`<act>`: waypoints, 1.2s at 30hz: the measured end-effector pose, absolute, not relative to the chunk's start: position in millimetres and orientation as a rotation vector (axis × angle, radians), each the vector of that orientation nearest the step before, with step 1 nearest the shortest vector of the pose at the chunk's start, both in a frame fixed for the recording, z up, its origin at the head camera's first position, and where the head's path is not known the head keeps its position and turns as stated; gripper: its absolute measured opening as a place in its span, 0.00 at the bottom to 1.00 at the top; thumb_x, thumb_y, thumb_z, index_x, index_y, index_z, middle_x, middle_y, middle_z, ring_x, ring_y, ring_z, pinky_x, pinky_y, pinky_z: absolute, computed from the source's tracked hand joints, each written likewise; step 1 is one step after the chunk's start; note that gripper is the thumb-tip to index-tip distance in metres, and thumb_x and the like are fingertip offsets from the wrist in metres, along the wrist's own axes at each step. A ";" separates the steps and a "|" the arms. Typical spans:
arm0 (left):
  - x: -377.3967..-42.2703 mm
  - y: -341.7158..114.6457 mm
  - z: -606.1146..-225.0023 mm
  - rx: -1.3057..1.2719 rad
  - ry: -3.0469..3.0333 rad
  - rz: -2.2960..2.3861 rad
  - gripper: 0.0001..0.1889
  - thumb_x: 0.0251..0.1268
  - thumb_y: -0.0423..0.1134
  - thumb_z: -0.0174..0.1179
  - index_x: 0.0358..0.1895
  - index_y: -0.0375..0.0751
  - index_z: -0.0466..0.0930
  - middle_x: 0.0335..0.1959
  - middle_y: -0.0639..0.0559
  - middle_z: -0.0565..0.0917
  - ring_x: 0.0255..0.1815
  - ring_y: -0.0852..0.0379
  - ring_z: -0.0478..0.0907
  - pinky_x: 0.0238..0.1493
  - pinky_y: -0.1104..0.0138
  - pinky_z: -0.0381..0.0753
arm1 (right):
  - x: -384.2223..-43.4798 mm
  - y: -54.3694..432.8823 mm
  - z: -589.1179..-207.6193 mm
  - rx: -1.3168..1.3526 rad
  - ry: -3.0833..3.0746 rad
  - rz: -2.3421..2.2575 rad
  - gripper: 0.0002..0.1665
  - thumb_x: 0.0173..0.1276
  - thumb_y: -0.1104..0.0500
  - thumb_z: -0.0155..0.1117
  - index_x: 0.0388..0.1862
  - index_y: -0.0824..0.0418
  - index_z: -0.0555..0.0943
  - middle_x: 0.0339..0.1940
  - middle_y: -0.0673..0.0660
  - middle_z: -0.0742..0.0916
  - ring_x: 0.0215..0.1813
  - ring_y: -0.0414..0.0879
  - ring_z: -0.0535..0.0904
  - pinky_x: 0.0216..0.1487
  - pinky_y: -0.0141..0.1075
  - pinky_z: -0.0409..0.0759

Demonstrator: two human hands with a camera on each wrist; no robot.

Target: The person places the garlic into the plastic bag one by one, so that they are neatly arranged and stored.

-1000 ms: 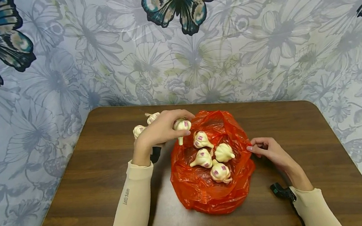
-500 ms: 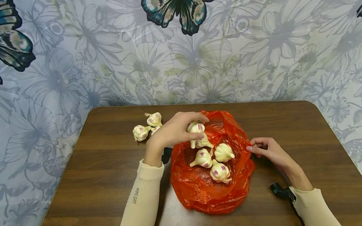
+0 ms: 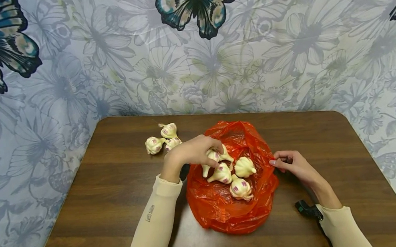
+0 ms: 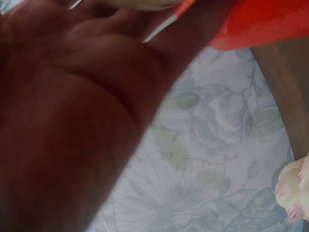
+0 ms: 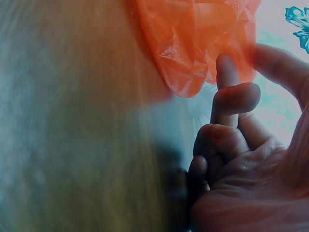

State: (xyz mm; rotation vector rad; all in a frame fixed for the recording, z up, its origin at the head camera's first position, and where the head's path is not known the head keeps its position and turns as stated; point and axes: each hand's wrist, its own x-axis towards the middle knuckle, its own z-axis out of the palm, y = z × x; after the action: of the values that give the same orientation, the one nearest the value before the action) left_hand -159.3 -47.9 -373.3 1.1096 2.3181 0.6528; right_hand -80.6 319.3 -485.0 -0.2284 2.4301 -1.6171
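In the head view, my left hand (image 3: 196, 151) grips a garlic bulb (image 3: 212, 155) by its sides, low inside the open red plastic bag (image 3: 226, 217). Its stem points down toward me, close to other garlic bulbs (image 3: 241, 187) lying in the bag. The left wrist view shows mostly a dark palm (image 4: 82, 106), with a pale sliver of the bulb at the top edge. At the bag's right rim, my right hand (image 3: 298, 168) pinches the plastic between thumb and index finger. The right wrist view shows that thumb and finger at the orange-looking bag (image 5: 193, 43).
Several garlic bulbs (image 3: 154, 145) are grouped on the wooden table (image 3: 93, 199), left of the bag near the far edge. A patterned cloth with butterflies (image 3: 204, 6) hangs behind the table. A black wrist camera (image 3: 306, 210) sits on my right wrist.
My left hand has carried the garlic bulb rightward over the bag's left rim and then lowered it among the others. The right hand has stayed in place on the rim.
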 end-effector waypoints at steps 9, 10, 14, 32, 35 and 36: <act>-158.7 -44.9 -384.6 1.031 2.297 0.537 0.17 0.61 0.37 0.77 0.52 0.38 0.87 0.48 0.48 0.87 0.44 0.54 0.79 0.50 0.63 0.80 | -80.7 319.7 -486.5 -0.251 2.438 -1.603 0.10 0.79 0.58 0.65 0.37 0.64 0.83 0.22 0.51 0.76 0.25 0.55 0.68 0.25 0.41 0.64; -159.0 -44.6 -384.9 1.033 2.296 0.536 0.18 0.62 0.36 0.77 0.54 0.37 0.86 0.49 0.46 0.88 0.46 0.53 0.81 0.52 0.63 0.81 | -80.6 319.6 -486.3 -0.249 2.437 -1.605 0.10 0.78 0.58 0.65 0.38 0.64 0.83 0.22 0.51 0.76 0.25 0.55 0.68 0.25 0.41 0.64; -159.7 -43.9 -386.2 1.030 2.272 0.559 0.20 0.63 0.35 0.76 0.56 0.35 0.85 0.51 0.39 0.88 0.46 0.50 0.85 0.49 0.62 0.85 | -80.0 319.4 -485.9 -0.248 2.439 -1.609 0.10 0.79 0.58 0.65 0.38 0.64 0.83 0.22 0.52 0.76 0.25 0.55 0.68 0.25 0.42 0.64; -157.3 -42.3 -385.6 1.050 2.270 0.578 0.21 0.65 0.37 0.76 0.58 0.36 0.85 0.50 0.40 0.89 0.46 0.54 0.84 0.49 0.65 0.84 | -79.5 320.1 -488.9 -0.277 2.453 -1.607 0.10 0.78 0.59 0.65 0.38 0.64 0.83 0.21 0.53 0.76 0.25 0.55 0.68 0.24 0.40 0.63; -157.2 -44.1 -385.0 1.069 2.262 0.631 0.21 0.66 0.37 0.75 0.59 0.36 0.84 0.49 0.39 0.89 0.47 0.53 0.85 0.51 0.65 0.84 | -79.2 320.0 -489.2 -0.292 2.457 -1.606 0.09 0.78 0.59 0.64 0.38 0.64 0.84 0.21 0.54 0.76 0.25 0.56 0.67 0.23 0.40 0.63; -157.1 -45.0 -384.6 1.075 2.263 0.651 0.21 0.66 0.37 0.75 0.60 0.36 0.84 0.49 0.40 0.89 0.48 0.53 0.85 0.51 0.64 0.84 | -79.1 319.9 -489.1 -0.294 2.456 -1.606 0.09 0.78 0.59 0.64 0.38 0.63 0.84 0.21 0.54 0.76 0.25 0.56 0.67 0.23 0.40 0.63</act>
State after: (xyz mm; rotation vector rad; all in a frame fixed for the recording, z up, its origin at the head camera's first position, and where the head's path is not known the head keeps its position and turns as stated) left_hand -157.1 -45.0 -384.6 1.0752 2.2633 0.6515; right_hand -79.1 319.9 -489.1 -0.2940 2.4564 -1.6062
